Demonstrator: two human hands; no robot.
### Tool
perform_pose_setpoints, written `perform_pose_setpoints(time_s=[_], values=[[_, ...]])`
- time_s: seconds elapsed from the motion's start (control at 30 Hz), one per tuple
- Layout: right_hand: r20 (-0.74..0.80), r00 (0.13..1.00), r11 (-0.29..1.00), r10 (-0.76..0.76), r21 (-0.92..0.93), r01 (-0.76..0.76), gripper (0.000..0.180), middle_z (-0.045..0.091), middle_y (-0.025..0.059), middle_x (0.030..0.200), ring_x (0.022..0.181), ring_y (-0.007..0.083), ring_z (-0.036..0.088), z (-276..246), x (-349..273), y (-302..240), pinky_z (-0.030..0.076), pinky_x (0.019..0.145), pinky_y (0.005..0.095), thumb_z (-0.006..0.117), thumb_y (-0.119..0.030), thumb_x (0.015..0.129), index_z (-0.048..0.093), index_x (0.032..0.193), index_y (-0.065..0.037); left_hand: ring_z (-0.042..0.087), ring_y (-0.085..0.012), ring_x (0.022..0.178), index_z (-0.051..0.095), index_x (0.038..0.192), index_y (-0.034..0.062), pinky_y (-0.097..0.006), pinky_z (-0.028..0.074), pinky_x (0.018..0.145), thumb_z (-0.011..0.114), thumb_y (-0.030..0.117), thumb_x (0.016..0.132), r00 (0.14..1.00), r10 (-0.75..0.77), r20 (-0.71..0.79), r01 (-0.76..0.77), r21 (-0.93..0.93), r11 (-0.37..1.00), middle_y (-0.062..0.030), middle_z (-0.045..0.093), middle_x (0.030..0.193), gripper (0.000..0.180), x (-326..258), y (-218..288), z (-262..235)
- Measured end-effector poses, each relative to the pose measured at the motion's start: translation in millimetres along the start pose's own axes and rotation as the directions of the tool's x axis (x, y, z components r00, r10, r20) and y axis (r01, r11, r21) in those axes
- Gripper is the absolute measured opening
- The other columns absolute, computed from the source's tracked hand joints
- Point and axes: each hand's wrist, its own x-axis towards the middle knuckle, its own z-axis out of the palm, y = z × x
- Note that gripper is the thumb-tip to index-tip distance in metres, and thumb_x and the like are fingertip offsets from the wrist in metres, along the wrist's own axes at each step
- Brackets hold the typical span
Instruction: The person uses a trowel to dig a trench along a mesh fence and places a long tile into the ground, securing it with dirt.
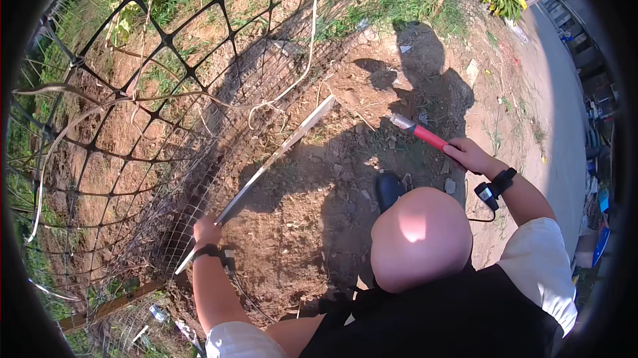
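Note:
My left hand [207, 230] is closed around the lower part of a long, pale, straight stake [279, 152]. The stake slants from beside the wire mesh up toward the middle of the dirt, its far end broad and light. Whether it is wood or metal I cannot tell. Off to the right, my right hand [470, 156] grips the red handle of a hammer [428, 137]. Its metal head points toward the stake's far end and stands apart from it. Each wrist wears a dark band with a small device.
Black plastic netting [166, 40] and finer wire mesh [186, 225] line the left side, with pale cords [312, 32] strung across. A wooden bar [126, 301] lies low at the left. My dark shoe [389, 190] stands on stony dirt. Paved ground [558, 119] runs along the right.

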Motion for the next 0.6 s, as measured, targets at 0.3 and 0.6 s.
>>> perform_pose_setpoints(time_s=[0.3, 0.6], values=[[0.023, 0.758, 0.484, -0.651, -0.756, 0.439, 0.027, 0.056, 0.0172, 0.064, 0.064, 0.0367, 0.055, 3, 52, -141, 0.043, 0.059, 0.0445, 0.056, -0.028, 0.077, 0.055, 0.075, -0.001, 0.058, -0.0339, 0.081, 0.064, 0.082, 0.0071, -0.042, 0.046, 0.072, 0.058, 0.014, 0.069, 0.998, 0.057, 0.001, -0.057, 0.055, 0.997, -0.0160, 0.062, 0.082, 0.016, 2, -2, 8], [-0.227, 0.947, 0.973, 0.226, 0.093, -0.210, 0.042, 0.049, 0.0030, 0.054, 0.040, 0.0115, 0.048, -25, -37, 45, 0.039, 0.038, 0.0254, 0.046, -0.040, 0.086, 0.055, 0.076, 0.000, 0.059, -0.0332, 0.082, 0.065, 0.087, 0.0082, -0.040, 0.047, 0.072, 0.061, 0.007, 0.068, 0.997, 0.072, 0.025, -0.074, 0.053, 0.996, -0.0156, 0.062, 0.085, 0.020, 7, -5, 12]])
